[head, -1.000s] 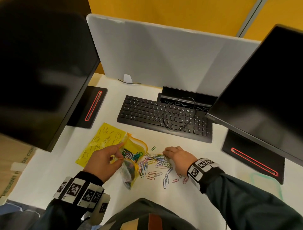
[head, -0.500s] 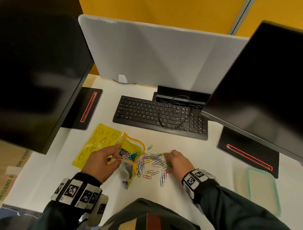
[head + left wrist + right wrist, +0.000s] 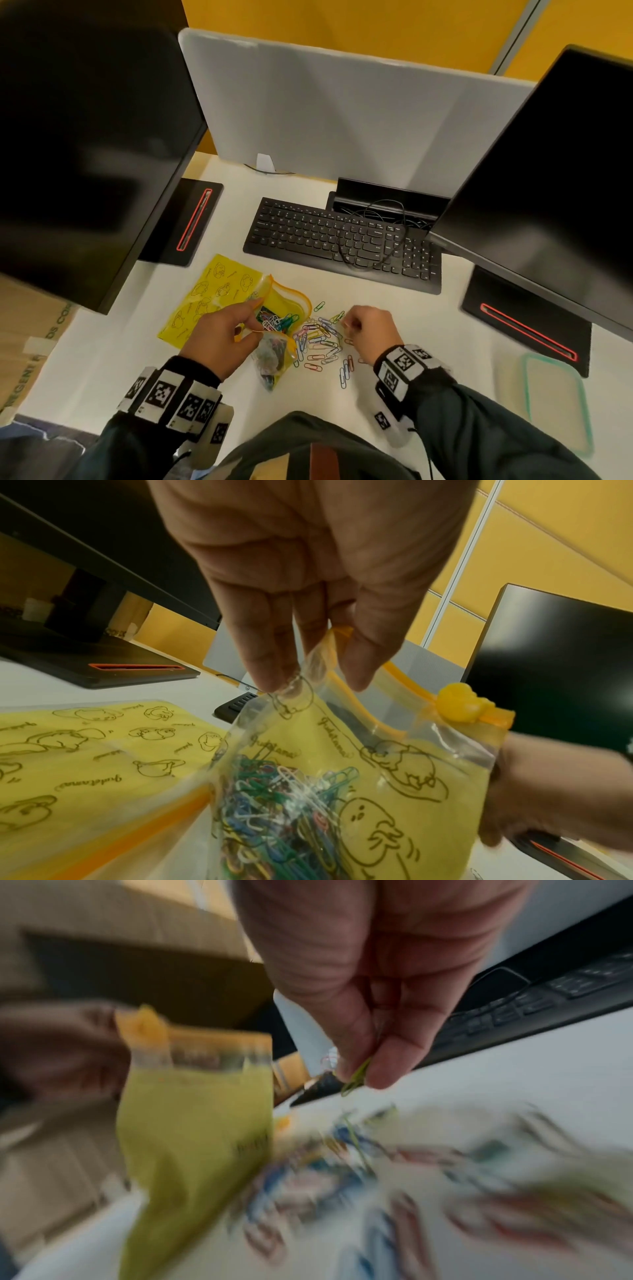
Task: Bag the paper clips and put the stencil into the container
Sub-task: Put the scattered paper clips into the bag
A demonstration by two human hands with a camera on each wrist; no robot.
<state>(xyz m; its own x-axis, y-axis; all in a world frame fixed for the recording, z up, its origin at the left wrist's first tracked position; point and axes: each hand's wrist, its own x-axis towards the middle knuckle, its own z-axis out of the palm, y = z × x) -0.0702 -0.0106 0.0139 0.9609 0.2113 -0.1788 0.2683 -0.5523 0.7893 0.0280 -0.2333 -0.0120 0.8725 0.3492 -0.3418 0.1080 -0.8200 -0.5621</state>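
A clear-and-yellow zip bag (image 3: 281,310) with an orange slider (image 3: 462,706) stands open on the white desk, with several coloured clips inside (image 3: 284,813). My left hand (image 3: 255,318) pinches the bag's rim (image 3: 329,645) and holds the mouth open. To the right of the bag lies a loose pile of paper clips (image 3: 322,342). My right hand (image 3: 349,323) hovers over the pile's far right edge and pinches a green clip (image 3: 354,1081) between thumb and finger. A flat yellow stencil sheet (image 3: 209,298) with drawn outlines lies under and left of the bag.
A clear container (image 3: 555,401) with a green rim sits at the desk's right front. A black keyboard (image 3: 342,243) with a looped cable lies behind the clips. Two dark monitors on black bases (image 3: 524,325) flank the work area, and a grey partition (image 3: 342,113) stands behind.
My right hand has lifted off the clip pile and drawn slightly right, now pinching a green clip. The left hand has kept its hold on the bag's mouth.
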